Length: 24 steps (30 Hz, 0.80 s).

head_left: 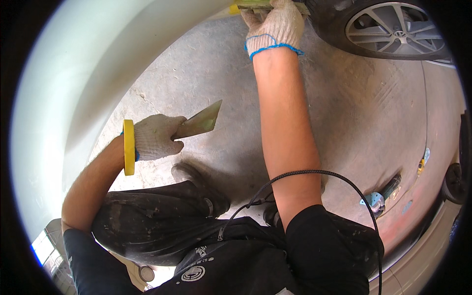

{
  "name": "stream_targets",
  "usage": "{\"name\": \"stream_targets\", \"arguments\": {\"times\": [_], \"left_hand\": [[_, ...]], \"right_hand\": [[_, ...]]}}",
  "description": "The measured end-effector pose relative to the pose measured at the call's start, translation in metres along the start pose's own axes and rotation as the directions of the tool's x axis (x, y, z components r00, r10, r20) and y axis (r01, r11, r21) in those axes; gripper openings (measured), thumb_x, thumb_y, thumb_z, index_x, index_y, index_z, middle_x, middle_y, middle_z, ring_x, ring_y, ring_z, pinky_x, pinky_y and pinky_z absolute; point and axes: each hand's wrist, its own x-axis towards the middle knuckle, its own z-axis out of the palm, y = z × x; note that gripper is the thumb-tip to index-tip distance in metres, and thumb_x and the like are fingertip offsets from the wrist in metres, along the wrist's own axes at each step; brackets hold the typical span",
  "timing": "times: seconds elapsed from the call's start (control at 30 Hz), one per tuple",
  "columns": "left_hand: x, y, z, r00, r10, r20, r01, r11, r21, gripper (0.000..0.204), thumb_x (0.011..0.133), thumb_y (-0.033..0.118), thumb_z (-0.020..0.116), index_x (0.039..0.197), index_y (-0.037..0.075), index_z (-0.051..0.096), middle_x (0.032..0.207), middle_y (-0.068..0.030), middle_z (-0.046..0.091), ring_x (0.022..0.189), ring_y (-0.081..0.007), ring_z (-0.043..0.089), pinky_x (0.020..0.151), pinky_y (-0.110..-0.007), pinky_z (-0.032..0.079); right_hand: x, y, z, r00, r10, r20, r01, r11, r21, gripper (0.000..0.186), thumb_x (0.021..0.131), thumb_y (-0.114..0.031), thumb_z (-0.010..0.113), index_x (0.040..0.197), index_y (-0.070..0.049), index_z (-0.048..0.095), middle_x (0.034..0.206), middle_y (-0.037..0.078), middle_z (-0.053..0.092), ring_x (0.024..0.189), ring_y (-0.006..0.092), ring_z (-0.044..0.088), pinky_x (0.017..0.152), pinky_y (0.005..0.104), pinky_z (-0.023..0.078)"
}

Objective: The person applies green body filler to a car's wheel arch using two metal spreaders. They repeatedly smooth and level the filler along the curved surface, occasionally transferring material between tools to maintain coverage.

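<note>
My left hand point(156, 135), in a knitted work glove, is closed around a putty knife point(201, 121). Its broad blade, smeared pale green, points right over the floor. A yellow tape roll point(129, 147) circles my left wrist like a bracelet. My right arm reaches far forward, and its gloved hand point(279, 27) is closed on a flat, green-smeared spreader point(253, 4) at the top edge of the view. Part of that spreader is cut off, and its contact with the panel cannot be made out. A pale, curved car body panel point(98, 64) rises along the left.
A car wheel with silver spokes point(396, 32) stands at the far right. On the concrete floor point(221, 64) at right lie a power sander point(381, 199) and a small yellow tool point(421, 166). A black cable point(339, 176) loops across my right arm. Another car's beige body point(418, 260) is at lower right.
</note>
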Motion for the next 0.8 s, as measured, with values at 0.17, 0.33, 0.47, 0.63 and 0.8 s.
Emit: {"name": "stream_targets", "arguments": {"times": [0.17,0.33,0.47,0.63,0.8], "left_hand": [[-0.001,0.003,-0.002,0.999,-0.028,0.025,0.029,1.000,-0.010,0.038,0.076,0.023,0.056,0.106,-0.001,0.054,0.081,-0.0226,0.063,0.081,-0.0396,0.062,0.074,-0.047,0.047],[0.004,0.004,-0.005,1.000,-0.009,0.029,0.009,1.000,-0.012,0.037,0.076,0.023,0.057,0.104,-0.001,0.054,0.082,-0.0225,0.063,0.082,-0.0393,0.062,0.075,-0.046,0.047],[0.001,0.003,-0.004,1.000,-0.016,-0.002,0.016,1.000,-0.009,0.039,0.077,0.023,0.057,0.107,-0.002,0.054,0.081,-0.0224,0.063,0.080,-0.0380,0.062,0.075,-0.045,0.048],[0.003,0.001,-0.004,1.000,0.020,0.000,-0.020,1.000,0.005,0.045,0.078,0.024,0.056,0.113,-0.004,0.054,0.078,-0.0217,0.063,0.075,-0.0352,0.063,0.074,-0.043,0.049],[0.002,0.003,-0.004,1.000,0.009,0.003,-0.009,1.000,0.002,0.046,0.078,0.023,0.057,0.114,-0.004,0.053,0.078,-0.0213,0.064,0.074,-0.0349,0.064,0.073,-0.044,0.049]], "right_hand": [[-0.021,-0.023,0.028,0.997,0.001,-0.075,0.005,0.997,0.081,0.026,0.089,-0.027,0.048,0.111,-0.013,0.052,0.110,0.005,0.050,0.099,0.0174,0.047,0.075,0.0341,0.049],[-0.005,-0.006,-0.011,0.934,-0.107,0.340,0.071,0.991,0.118,0.027,0.087,-0.023,0.048,0.110,-0.010,0.052,0.110,0.005,0.049,0.096,0.0166,0.049,0.074,0.0330,0.049],[-0.007,-0.010,-0.041,0.996,-0.080,-0.046,0.087,0.979,0.186,0.066,0.081,0.000,0.047,0.141,-0.013,0.024,0.125,0.017,0.045,0.109,0.0306,0.053,0.084,0.0446,0.051],[0.007,-0.007,-0.046,0.987,-0.127,-0.095,0.139,0.980,0.139,0.056,0.082,0.001,0.045,0.135,-0.004,0.028,0.125,0.020,0.044,0.112,0.0339,0.051,0.088,0.0516,0.051],[0.019,-0.007,-0.055,0.992,-0.110,-0.057,0.113,0.992,0.052,0.067,0.079,-0.003,0.049,0.141,-0.014,0.025,0.130,0.016,0.043,0.109,0.0308,0.053,0.081,0.0462,0.052]]}}
